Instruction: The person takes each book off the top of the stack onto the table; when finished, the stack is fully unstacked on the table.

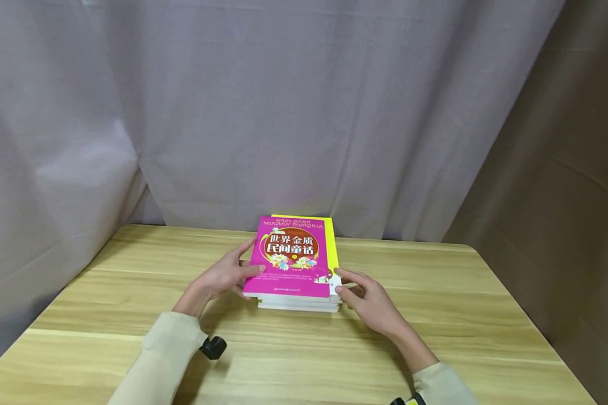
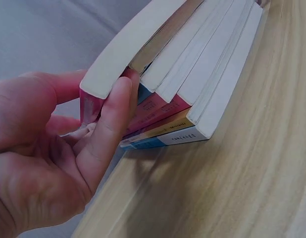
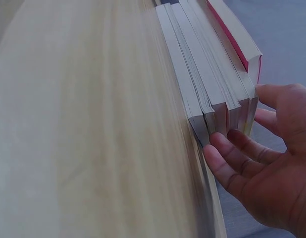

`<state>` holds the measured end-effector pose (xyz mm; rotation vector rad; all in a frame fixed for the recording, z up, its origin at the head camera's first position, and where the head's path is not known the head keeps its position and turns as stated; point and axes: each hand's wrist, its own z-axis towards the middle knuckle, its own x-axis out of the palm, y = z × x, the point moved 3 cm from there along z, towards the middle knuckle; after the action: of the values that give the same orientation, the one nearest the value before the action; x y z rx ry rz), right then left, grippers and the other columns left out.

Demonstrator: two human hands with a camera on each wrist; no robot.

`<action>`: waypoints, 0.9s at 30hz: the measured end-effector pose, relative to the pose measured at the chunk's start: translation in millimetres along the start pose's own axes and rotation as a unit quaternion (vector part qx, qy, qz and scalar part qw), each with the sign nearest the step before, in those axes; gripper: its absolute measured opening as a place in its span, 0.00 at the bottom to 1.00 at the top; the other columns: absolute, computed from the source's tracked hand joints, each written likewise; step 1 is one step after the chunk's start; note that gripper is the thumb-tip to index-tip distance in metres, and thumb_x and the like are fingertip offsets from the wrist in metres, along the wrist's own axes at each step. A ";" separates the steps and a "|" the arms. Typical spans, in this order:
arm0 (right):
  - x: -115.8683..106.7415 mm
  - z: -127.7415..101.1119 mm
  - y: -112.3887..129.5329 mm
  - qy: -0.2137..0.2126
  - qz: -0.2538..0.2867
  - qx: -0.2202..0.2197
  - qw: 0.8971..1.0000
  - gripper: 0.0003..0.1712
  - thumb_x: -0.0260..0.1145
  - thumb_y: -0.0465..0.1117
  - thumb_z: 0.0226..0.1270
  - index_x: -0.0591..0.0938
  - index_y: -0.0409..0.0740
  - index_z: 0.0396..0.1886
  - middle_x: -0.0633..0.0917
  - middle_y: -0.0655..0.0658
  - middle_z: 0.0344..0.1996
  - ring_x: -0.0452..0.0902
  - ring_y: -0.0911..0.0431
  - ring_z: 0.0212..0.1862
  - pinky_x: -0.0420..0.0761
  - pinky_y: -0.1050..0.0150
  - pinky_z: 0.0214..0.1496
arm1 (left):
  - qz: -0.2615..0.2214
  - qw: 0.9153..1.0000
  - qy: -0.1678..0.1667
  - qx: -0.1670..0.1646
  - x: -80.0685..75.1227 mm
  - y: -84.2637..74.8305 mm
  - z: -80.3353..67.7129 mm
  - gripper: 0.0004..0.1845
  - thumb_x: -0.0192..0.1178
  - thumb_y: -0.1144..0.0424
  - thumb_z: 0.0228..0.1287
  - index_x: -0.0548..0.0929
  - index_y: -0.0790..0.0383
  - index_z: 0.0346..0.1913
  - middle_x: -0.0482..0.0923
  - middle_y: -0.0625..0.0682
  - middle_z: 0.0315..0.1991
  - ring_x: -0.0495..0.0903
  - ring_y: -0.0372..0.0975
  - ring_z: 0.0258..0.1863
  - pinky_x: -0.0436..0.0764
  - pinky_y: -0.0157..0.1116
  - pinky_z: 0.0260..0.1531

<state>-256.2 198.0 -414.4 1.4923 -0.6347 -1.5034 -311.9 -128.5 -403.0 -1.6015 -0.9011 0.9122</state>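
A magenta paperback book with white Chinese lettering and flowers tops a stack of books. Below it, a yellow-covered book shows along the right and far edges. My left hand pinches the magenta book at its left side, thumb on the cover and fingers underneath. In the left wrist view that book is tilted away from the stacked books below. My right hand is at the stack's near right corner. The right wrist view has its fingers loosely bent against the books' sides, with the thumb by an upper corner.
The stack stands on a light wood-grain table, toward its far edge. A grey curtain hangs right behind the table, and darker cloth hangs on the right.
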 end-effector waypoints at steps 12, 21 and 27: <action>1.5 5.6 -2.8 0.002 -0.003 0.004 1.000 0.28 0.66 0.44 0.79 0.77 0.44 0.75 0.82 0.34 0.62 0.87 0.53 0.47 0.87 0.63 0.44 | -0.075 0.997 0.011 0.013 -6.7 9.5 -9.4 0.47 0.57 0.69 0.79 0.40 0.46 0.88 0.88 0.64 0.52 0.92 0.45 0.35 0.92 0.43 0.37; -0.6 7.6 -6.7 -0.002 0.004 0.010 1.000 0.28 0.66 0.43 0.79 0.77 0.44 0.75 0.82 0.35 0.62 0.86 0.52 0.47 0.88 0.63 0.44 | -0.124 0.992 0.002 0.032 -13.8 12.8 -18.3 0.45 0.55 0.73 0.79 0.44 0.48 0.88 0.86 0.65 0.56 0.92 0.43 0.35 0.91 0.40 0.35; -0.5 9.2 -7.9 0.001 0.006 0.013 1.000 0.29 0.66 0.43 0.79 0.76 0.44 0.76 0.82 0.34 0.63 0.85 0.52 0.45 0.88 0.62 0.43 | -0.153 0.987 -0.003 0.050 -16.4 11.5 -21.8 0.45 0.55 0.75 0.77 0.45 0.49 0.87 0.84 0.68 0.60 0.93 0.44 0.37 0.91 0.42 0.38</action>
<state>-267.1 199.9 -419.6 1.5069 -0.6645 -1.4889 -298.1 -154.2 -408.6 -1.3289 -1.0548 0.7332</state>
